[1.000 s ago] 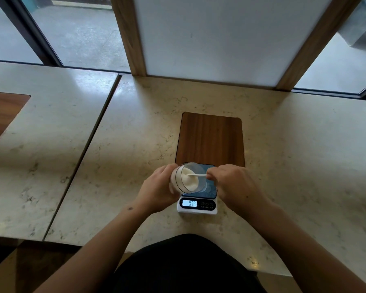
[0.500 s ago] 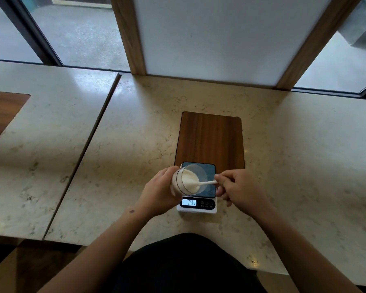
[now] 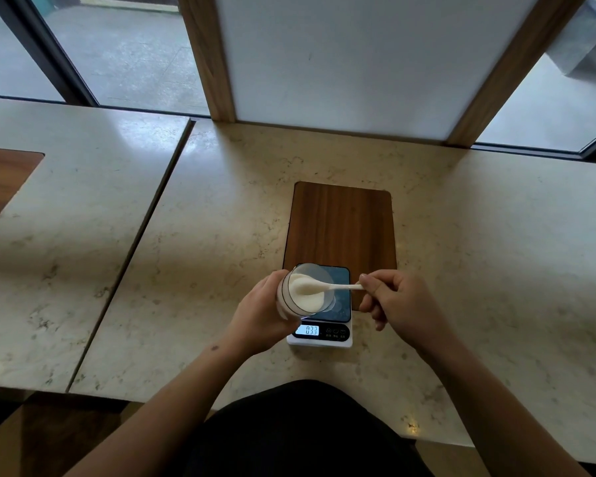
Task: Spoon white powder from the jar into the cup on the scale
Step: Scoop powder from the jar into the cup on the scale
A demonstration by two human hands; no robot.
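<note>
My left hand (image 3: 262,315) grips a glass jar (image 3: 289,304) of white powder and holds it tilted over the left side of the scale (image 3: 338,333), mouth toward the right. My right hand (image 3: 399,304) pinches the handle end of a white spoon (image 3: 338,287). The spoon's bowl lies inside the jar mouth, on the powder. A clear cup (image 3: 335,302) shows only faintly on the dark scale platform, mostly hidden behind the jar. The scale's lit display reads 033.
The scale stands at the near end of a wooden board (image 3: 341,225) set into the pale marble counter (image 3: 479,253). A seam (image 3: 135,242) splits the counter on the left. A white panel with wooden posts (image 3: 207,56) and windows rises at the back.
My right hand has drawn back to the right, so more of the spoon handle shows. The spoon's bowl stays in the jar mouth. The jar and the 033 reading are unchanged.
</note>
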